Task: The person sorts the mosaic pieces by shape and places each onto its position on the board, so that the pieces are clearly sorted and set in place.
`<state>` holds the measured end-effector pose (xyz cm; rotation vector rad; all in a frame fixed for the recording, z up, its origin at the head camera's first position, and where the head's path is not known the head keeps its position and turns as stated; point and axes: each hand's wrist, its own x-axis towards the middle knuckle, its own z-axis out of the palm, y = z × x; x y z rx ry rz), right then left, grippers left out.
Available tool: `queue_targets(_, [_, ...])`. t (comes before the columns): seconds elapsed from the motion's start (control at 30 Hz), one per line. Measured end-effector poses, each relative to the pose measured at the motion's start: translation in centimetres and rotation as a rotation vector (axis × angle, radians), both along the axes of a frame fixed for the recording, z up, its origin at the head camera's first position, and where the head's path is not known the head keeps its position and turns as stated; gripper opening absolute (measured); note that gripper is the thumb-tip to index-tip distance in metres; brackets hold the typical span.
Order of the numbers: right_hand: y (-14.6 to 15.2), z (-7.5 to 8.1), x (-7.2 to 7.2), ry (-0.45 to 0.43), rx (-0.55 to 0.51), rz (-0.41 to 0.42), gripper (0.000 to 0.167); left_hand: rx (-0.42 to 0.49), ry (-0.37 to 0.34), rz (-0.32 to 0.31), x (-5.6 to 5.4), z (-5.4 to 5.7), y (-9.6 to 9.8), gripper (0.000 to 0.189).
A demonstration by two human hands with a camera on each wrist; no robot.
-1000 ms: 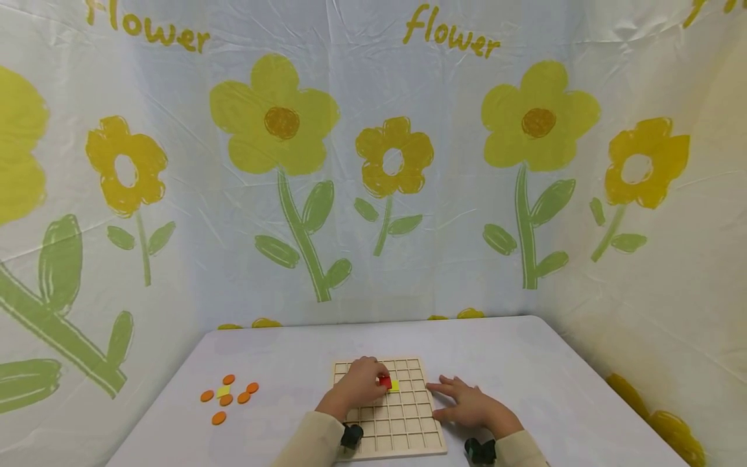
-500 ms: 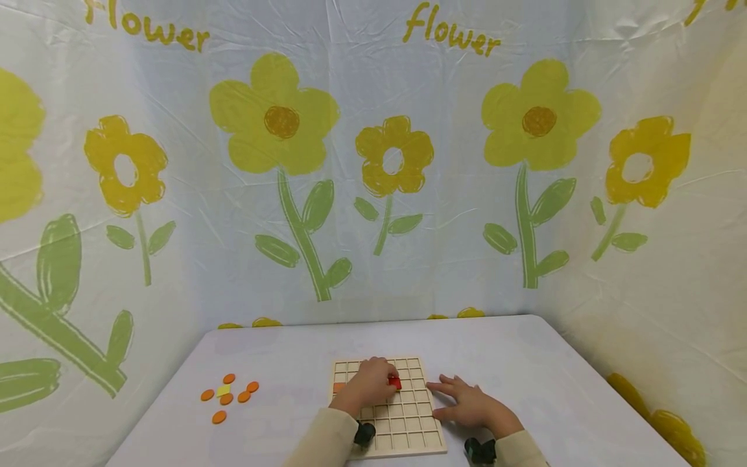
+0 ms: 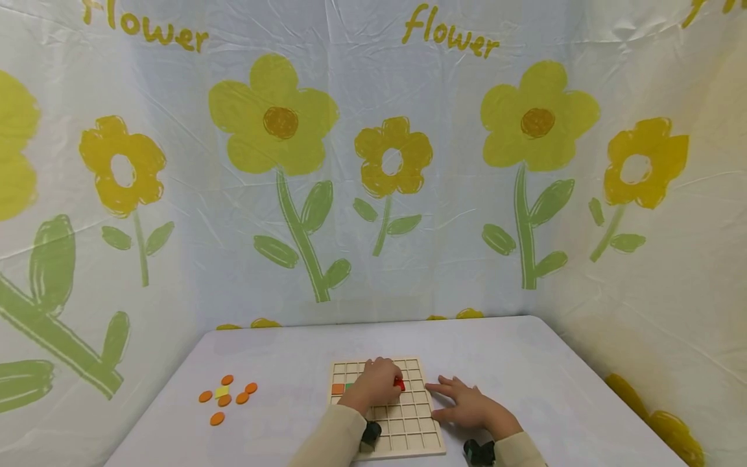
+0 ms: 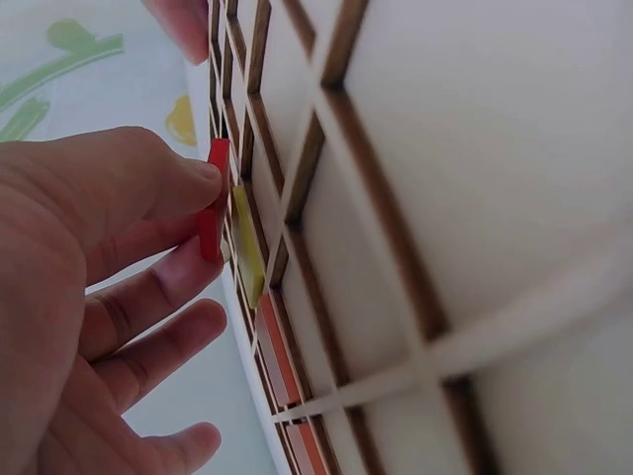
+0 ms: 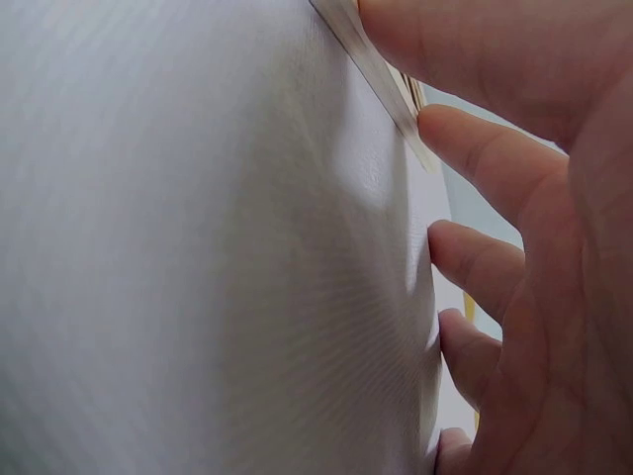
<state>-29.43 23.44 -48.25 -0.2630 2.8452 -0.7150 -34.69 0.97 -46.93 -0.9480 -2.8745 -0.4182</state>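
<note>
My left hand [image 3: 377,383] pinches a red square tile [image 4: 214,198] between thumb and forefinger, its face tilted up against the wooden grid board [image 3: 408,425]. Right beside it in the left wrist view, a yellow tile [image 4: 248,247] lies in a cell, followed by orange tiles [image 4: 279,351]. From above, an orange tile [image 3: 338,389] and a green tile [image 3: 348,386] show in the same row, partly covered by the left hand. My right hand [image 3: 467,405] lies with fingers spread at the board's right edge [image 5: 396,99], thumb and forefinger touching it, other fingertips on the table.
Left of the board, several orange round discs [image 3: 217,418] lie around a pale yellow square tile [image 3: 222,392] on the white table [image 3: 292,350]. A flower-printed curtain [image 3: 373,279] stands behind and on both sides.
My left hand has shifted right along the row with the red tile, uncovering the orange and green tiles and covering the yellow one from above. The right hand stays put.
</note>
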Motion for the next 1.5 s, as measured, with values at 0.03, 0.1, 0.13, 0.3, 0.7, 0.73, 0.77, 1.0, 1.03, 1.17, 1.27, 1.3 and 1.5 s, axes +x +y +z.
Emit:
queue_targets(0.03, [0.0,0.0,0.0,0.002,0.001,0.002,0.063,-0.005,0.001,0.003,0.0,0.0,0.1,0.016])
queue_targets(0.1, [0.0,0.0,0.1,0.004,0.003,0.007,0.062,-0.011,0.0,0.008,-0.2,-0.1,0.3,0.016])
queue_targets(0.13, [0.0,0.0,0.1,0.004,0.004,0.007,0.063,-0.014,-0.001,0.009,-0.3,-0.2,0.4,0.016])
queue_targets(0.3, [-0.1,0.1,0.1,0.005,0.009,0.006,0.063,-0.02,-0.008,0.006,-0.6,-0.5,0.8,0.014])
queue_targets(0.7, [0.1,0.0,0.1,0.016,0.011,0.013,0.063,-0.057,-0.011,-0.006,-0.4,-0.2,1.4,0.017])
queue_targets(0.73, [0.1,0.0,0.1,0.015,0.01,0.011,0.063,-0.063,-0.013,-0.004,-0.4,-0.2,1.4,0.018])
queue_targets(0.77, [0.1,0.0,0.1,0.014,0.011,0.009,0.063,-0.066,-0.016,-0.002,-0.4,-0.2,1.5,0.019])
queue_targets(1.0, [0.0,0.0,0.0,0.009,0.007,0.009,0.062,-0.055,-0.015,-0.003,-0.3,-0.2,1.4,0.018])
queue_targets(1.03, [0.0,0.0,0.0,0.008,0.008,0.007,0.062,-0.045,-0.02,-0.001,-0.2,-0.1,1.3,0.017])
queue_targets(1.17, [0.0,0.0,0.0,0.005,0.008,0.001,0.062,-0.03,-0.028,0.007,0.1,0.1,1.1,0.018])
queue_targets(1.27, [0.0,0.0,0.0,0.005,0.003,0.0,0.062,-0.032,-0.022,0.012,0.0,0.2,0.8,0.021])
queue_targets(1.3, [0.0,-0.1,0.0,0.005,0.003,-0.001,0.062,-0.029,-0.022,0.013,0.0,0.1,0.7,0.022])
queue_targets(1.5, [0.1,-0.1,0.0,0.006,0.001,-0.002,0.062,0.007,-0.026,0.014,-0.1,-0.1,-0.7,0.027])
